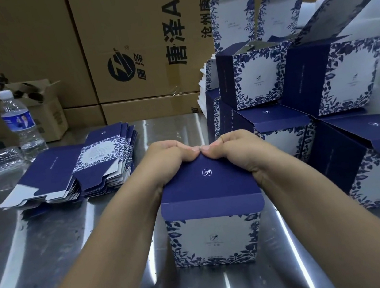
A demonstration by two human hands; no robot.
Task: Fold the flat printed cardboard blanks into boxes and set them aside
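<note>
I see both hands close together on the box (216, 238), which stands upright on the shiny table (52, 250) right in front of me. My left hand (171, 156) and right hand (231, 148) curl over the far edge of its dark blue lid and grip it, thumbs touching in the middle. The stack of flat blanks (77, 170) lies to the left, near a water bottle (20, 122). The folded boxes (346, 76) are piled at the right, some with flaps up

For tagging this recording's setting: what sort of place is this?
Probably a packing workroom or warehouse: brown shipping cartons stacked behind, a pile of flat printed blanks on a steel table, and folded boxes piled at the right. The left hand and right hand grip another box.
</note>
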